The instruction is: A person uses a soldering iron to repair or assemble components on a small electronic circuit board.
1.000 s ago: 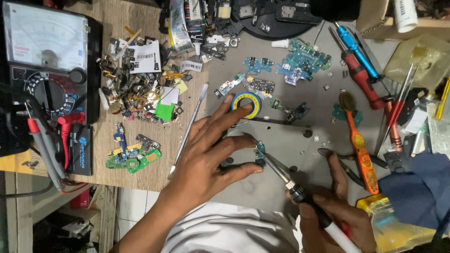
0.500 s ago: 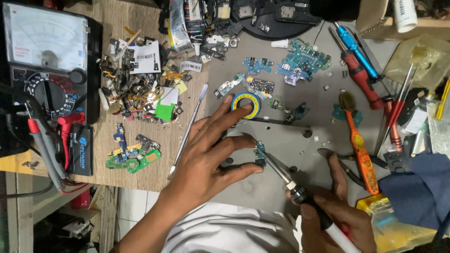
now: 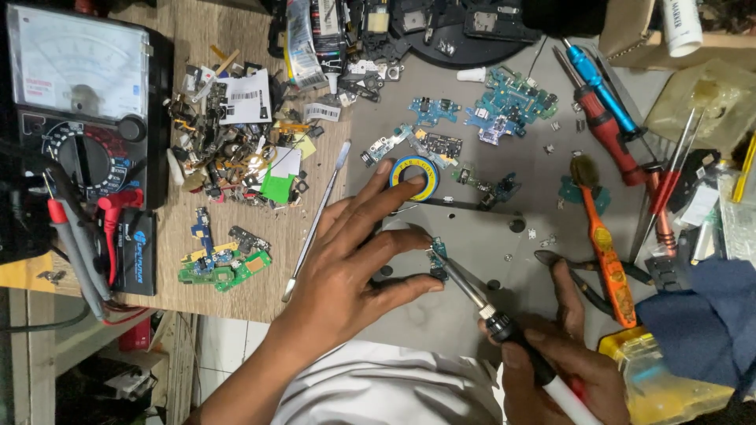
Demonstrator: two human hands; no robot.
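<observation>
Left-hand fingers [image 3: 409,236] are spread wide and pressing down, index and thumb tips pinning a small teal circuit board [image 3: 437,261] flat on the grey counter [image 3: 441,315], just right of centre frame. The left hand [image 3: 346,267] fans out from there, its longest finger reaching up to touch a blue-and-yellow roll of tape [image 3: 415,177].

The right hand [image 3: 559,362], lower right of the frame, has its fingers wrapped tight around the dark grip of a soldering iron [image 3: 504,327]. The iron's long axis runs on a diagonal, from the grip at lower right up to its tip at upper left, and that tip sits right on the little board, between the left finger and thumb. So the board lies up and left of the right hand, and immediately at the left fingertips; the left hand is the nearer one.

Moving outward: a thin metal spudger [image 3: 315,224] lies on a slant left of the left hand, across the edge of a wooden board. Black-handled pliers [image 3: 583,271] rest just above the right hand, an orange-handled brush [image 3: 602,244] beside them. More blue circuit boards [image 3: 504,106] are scattered at upper centre, red and blue screwdrivers [image 3: 606,118] at upper right, and an analogue multimeter [image 3: 79,102] fills the upper left.
</observation>
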